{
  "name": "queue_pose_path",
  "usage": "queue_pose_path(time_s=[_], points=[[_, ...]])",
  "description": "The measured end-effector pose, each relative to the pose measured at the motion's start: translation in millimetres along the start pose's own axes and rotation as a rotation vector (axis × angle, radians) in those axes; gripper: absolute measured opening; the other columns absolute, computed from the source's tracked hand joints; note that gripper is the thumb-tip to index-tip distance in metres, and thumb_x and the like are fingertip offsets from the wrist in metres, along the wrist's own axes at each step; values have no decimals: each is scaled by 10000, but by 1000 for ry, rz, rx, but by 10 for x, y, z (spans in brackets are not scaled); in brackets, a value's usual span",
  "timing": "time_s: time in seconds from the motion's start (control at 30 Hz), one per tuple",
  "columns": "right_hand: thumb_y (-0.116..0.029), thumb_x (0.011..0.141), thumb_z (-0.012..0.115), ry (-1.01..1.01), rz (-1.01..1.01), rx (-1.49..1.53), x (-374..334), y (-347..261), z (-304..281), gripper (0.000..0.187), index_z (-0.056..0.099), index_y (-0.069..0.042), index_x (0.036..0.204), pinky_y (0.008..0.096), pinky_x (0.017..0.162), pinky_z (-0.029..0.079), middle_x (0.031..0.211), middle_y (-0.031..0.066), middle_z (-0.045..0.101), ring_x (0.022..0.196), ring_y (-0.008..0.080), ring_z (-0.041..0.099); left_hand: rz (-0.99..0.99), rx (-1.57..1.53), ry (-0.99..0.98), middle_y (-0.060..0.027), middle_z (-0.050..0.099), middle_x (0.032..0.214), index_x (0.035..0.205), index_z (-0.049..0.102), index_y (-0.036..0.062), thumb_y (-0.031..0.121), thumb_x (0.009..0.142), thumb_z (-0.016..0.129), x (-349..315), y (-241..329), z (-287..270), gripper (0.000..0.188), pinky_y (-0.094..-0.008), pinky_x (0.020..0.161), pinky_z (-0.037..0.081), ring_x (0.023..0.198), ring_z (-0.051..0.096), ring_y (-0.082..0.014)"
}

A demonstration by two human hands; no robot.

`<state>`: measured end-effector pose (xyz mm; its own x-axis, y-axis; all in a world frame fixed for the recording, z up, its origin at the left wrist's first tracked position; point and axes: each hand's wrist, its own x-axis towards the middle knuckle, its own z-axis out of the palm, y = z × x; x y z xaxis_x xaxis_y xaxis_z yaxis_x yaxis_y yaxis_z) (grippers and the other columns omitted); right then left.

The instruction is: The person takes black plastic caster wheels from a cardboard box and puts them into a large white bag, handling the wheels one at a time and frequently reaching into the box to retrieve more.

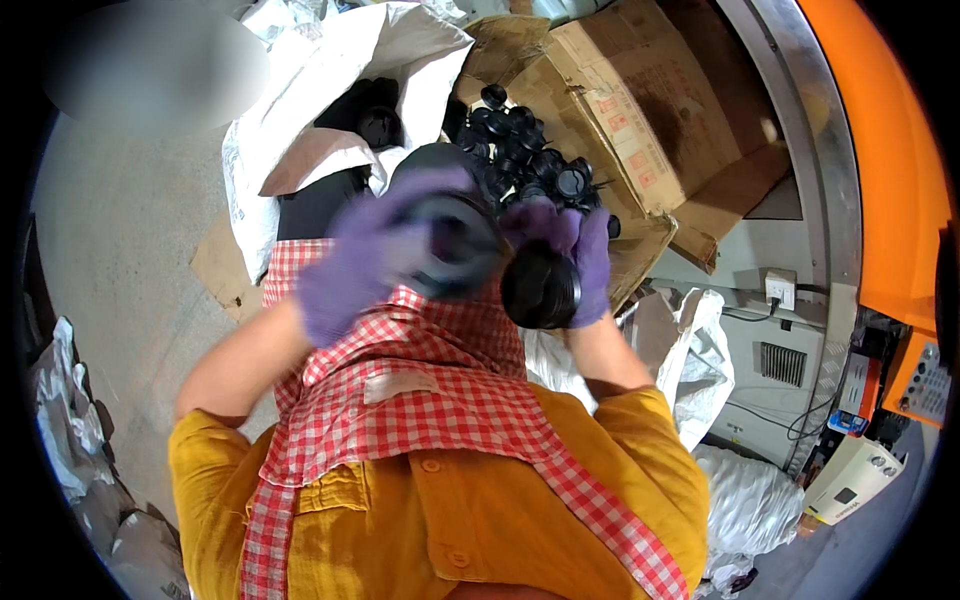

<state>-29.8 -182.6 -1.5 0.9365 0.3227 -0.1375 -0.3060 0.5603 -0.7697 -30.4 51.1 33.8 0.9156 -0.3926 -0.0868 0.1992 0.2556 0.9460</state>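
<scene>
In purple gloves, both my hands are over my lap. My left hand (352,262), smeared by motion, has its fingers round the rim of a dark round plastic piece (462,262) with a ring-shaped face. Close beside it, my right hand (594,262) grips a black round plastic piece (538,292) with a ribbed side; its exact kind is unclear. Just beyond my hands lies a heap of small black round plastic parts (520,140) in an opened cardboard box (625,110).
A white woven sack (310,75) with black parts (378,125) inside stands ahead on the left. To the right are an orange and grey machine (890,130), a white socket (780,290) with a cable, and white plastic bags (745,500). More plastic wrapping (70,400) lies far left.
</scene>
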Motion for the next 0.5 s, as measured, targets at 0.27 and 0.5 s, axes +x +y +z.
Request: queue_pose_path(time_s=[0.27,0.5], points=[[-176,849,501,-47,-222,-838,255,-358,158,277,602,22,1014,323,827,461,984,128,626,922,218,594,-424,-782,-182,-96,568,1122,1191,517,31,96,769,586,212,-433,503,433,-327,888,445,1040,543,-210],[121,650,444,731,-644,-1753,688,-147,-1018,362,646,-21,915,292,780,479,902,102,663,822,222,629,317,826,-63,-205,574,1028,1107,605,131,82,632,678,562,-362,578,483,-422,836,463,949,563,-347]])
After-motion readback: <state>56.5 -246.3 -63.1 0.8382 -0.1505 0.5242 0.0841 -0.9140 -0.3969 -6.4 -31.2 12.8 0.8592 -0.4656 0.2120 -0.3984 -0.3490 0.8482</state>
